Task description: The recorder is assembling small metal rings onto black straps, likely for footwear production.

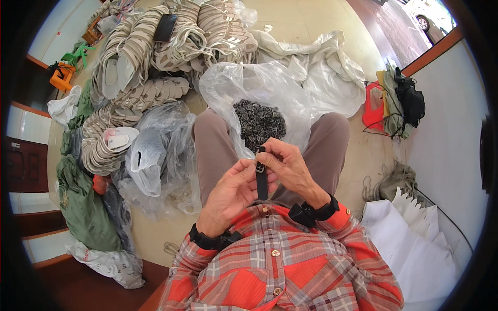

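Observation:
Between both hands, above my lap, is a short black strap (262,185) with a small metal buckle (260,168) partway along it. My left hand (232,187) pinches the strap beside the buckle, its fingers curled behind. With thumb and forefinger, my right hand (288,167) grips the strap's upper end, just above the buckle. Just beyond my hands, a clear plastic bag (218,85) lies open between my knees. Inside it is a heap of small dark buckles (258,122). Fingers cover part of the strap.
Stacks of beige shoe uppers (135,52) fill the far left, with a phone (165,28) on top. Crumpled clear bags (155,155) and a green sack (85,202) lie at left. A white woven sack (332,78), red stool (373,106) and white sheets (410,249) are at right.

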Demonstrator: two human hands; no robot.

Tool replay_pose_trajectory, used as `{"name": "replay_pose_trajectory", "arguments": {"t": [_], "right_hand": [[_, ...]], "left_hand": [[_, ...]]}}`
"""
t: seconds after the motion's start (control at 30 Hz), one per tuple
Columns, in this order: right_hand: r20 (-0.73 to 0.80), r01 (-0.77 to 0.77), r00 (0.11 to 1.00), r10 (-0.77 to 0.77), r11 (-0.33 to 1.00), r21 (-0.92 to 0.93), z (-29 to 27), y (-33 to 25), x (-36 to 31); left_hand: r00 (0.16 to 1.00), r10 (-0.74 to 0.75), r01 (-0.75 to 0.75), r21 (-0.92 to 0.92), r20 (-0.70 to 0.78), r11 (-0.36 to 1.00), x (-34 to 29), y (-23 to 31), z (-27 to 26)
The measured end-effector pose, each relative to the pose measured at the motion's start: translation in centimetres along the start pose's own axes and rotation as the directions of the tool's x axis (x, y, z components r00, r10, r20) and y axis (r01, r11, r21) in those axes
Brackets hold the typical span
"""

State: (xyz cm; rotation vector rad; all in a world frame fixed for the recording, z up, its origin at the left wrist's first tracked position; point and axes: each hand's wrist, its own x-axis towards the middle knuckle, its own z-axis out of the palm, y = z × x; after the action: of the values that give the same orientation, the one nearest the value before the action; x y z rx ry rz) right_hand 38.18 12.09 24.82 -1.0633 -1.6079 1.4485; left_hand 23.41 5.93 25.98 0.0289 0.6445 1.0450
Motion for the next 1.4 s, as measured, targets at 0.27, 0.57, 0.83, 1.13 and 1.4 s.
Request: {"name": "replay_pose_trajectory", "arguments": {"t": [0.27,0.57,0.83,1.13,1.4], "right_hand": [[0.206,0.016,0.978,-0.029,0.998,0.066,-0.3,-1.4,0.1],[0.013,0.480,0.860,-0.511,0.798,-0.364,1.8,-0.4,-0.3],[0.006,0.589,0.736,-0.677,0.636,-0.499,1.7,-0.4,-0.4],[-0.222,0.199,0.955,-0.198,0.980,-0.017,1.8,-0.2,-0.3],[0.088,-0.292,0.948,0.305,0.728,0.621,0.9,0.0,0.3]], "left_hand": [[0.999,0.025,-0.031,0.123,0.049,0.992,-0.1,0.0,-1.2],[0.877,0.474,-0.308,0.659,-0.083,0.686,0.2,-1.4,-1.1],[0.875,0.470,-0.388,0.418,-0.111,0.821,0.5,-1.8,0.4],[0.835,0.532,-0.395,0.519,-0.141,0.758,1.3,-1.8,1.5],[0.834,0.510,-0.341,0.528,-0.213,0.778,0.9,-1.5,1.3]]}}
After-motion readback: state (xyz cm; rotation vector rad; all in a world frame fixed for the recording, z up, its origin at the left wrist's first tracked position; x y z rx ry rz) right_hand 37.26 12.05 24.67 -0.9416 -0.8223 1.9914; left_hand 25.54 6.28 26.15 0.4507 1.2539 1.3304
